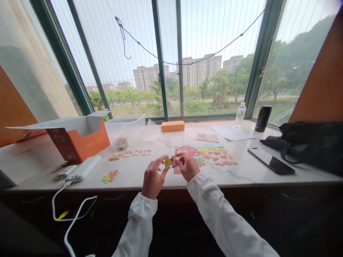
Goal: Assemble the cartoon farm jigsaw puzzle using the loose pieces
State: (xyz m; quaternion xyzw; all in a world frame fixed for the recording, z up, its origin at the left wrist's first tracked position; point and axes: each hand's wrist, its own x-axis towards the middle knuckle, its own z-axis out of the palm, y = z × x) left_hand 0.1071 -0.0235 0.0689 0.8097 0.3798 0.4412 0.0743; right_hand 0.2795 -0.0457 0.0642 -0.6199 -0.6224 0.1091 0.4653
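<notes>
My left hand (154, 176) pinches a yellow-green jigsaw puzzle piece (167, 161) between thumb and fingers. Right beside it, my right hand (188, 167) grips a reddish-brown puzzle piece (173, 162), its edge close against the yellow one; whether the two interlock I cannot tell. Behind my hands lies a partly assembled puzzle (214, 153) with a red barn and brown patches, its near left part covered by my right hand. Loose pieces form a row (131, 153) to the left, and a small cluster of pieces (109, 176) lies nearer the front edge.
An orange box (80, 142) stands open at left, near a white power strip (83, 168) with a cable. Farther back are a clear plastic bin (125, 123), a bag of pieces (121, 143), an orange carton (173, 126), and a picture card (206, 137). A phone (271, 160), bottle (240, 114) and black tumbler (263, 119) stand right.
</notes>
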